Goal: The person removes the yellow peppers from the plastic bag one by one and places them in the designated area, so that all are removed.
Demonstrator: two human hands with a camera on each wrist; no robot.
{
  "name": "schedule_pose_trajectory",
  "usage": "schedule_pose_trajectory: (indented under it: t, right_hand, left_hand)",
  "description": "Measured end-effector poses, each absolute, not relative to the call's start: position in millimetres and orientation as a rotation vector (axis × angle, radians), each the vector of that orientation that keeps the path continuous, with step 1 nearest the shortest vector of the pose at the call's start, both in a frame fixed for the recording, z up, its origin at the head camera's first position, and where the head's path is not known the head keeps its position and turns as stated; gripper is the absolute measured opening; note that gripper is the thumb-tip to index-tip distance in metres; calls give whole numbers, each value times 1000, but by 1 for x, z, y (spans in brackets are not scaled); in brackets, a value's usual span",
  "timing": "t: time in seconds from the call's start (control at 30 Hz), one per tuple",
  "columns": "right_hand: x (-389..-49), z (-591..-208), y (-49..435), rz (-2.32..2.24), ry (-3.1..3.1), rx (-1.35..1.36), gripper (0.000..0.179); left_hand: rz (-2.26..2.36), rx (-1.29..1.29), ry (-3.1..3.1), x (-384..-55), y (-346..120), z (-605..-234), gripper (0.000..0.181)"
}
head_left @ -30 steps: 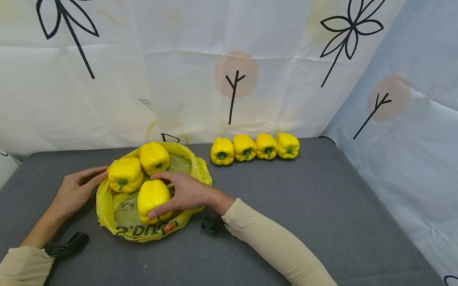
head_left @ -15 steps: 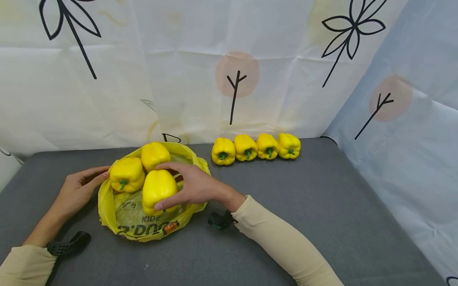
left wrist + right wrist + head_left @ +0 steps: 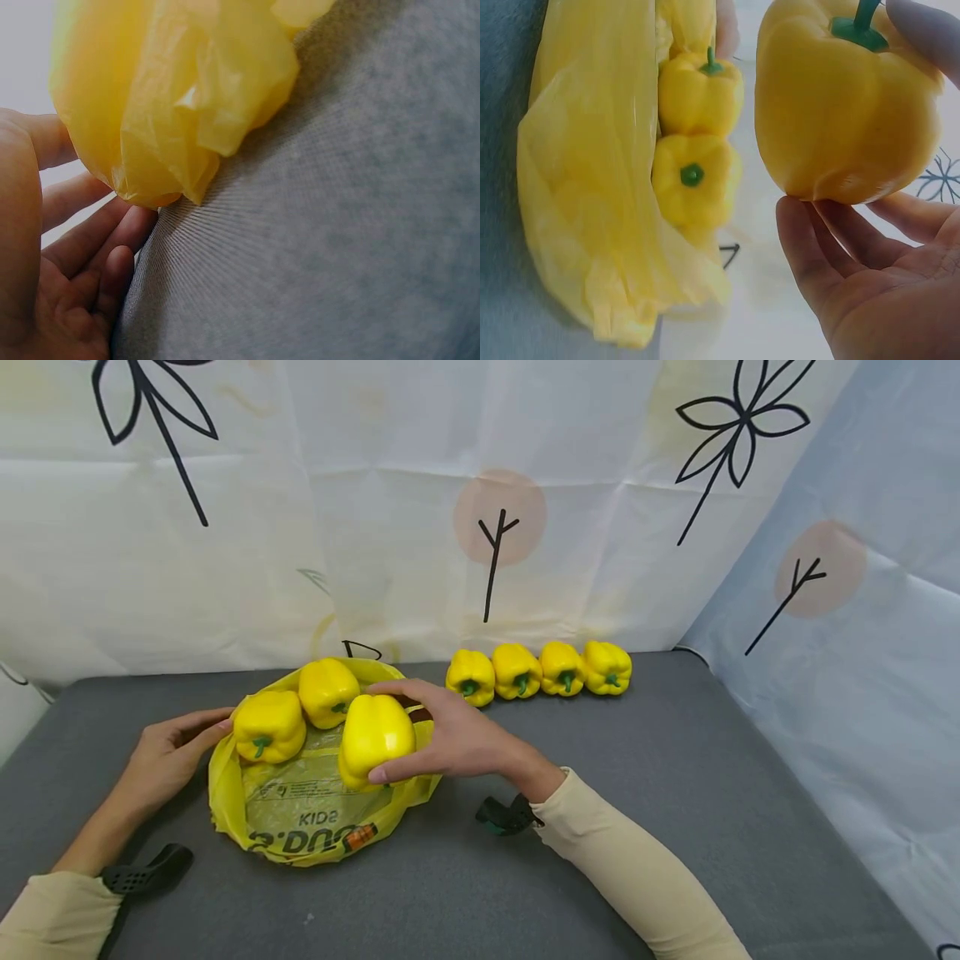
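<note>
My right hand (image 3: 468,735) grips a yellow bell pepper (image 3: 377,739) between thumb and fingers, raised over the right part of a yellow plastic bag (image 3: 251,827). In the right wrist view this bell pepper (image 3: 844,105) shows its green stem. Two more bell peppers, one at the left (image 3: 270,727) and one behind it (image 3: 328,692), sit inside the bag, whose rim is rolled down. At the bag's left side my left hand (image 3: 176,747) touches the outside with loosely extended fingers. The left wrist view shows its fingers (image 3: 90,232) against the crumpled plastic (image 3: 180,97), partly hidden by it.
Several yellow bell peppers (image 3: 517,671) stand in a row at the back of the grey tabletop (image 3: 675,793), right of the bag. A patterned white cloth (image 3: 390,510) hangs behind, and a bluish one (image 3: 862,693) borders the right side.
My right hand has lifted the bell pepper from the bag's front part and carried it up and to the right. The left hand stays at the bag's left side.
</note>
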State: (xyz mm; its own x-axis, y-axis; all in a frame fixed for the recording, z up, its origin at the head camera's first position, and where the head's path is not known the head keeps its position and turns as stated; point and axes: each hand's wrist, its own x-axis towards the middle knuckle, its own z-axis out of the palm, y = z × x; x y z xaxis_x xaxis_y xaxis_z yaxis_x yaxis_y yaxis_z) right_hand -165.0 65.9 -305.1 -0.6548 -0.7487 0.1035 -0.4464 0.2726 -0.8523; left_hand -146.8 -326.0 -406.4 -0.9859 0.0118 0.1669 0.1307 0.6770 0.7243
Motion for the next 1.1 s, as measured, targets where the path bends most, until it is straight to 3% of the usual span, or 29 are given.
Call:
schedule_pose_trajectory:
  t: [1.1]
  right_hand:
    - [-183, -325, 146, -1375, 2367, -876, 81]
  left_hand:
    - [-1231, -122, -2714, -147, -324, -406, 50]
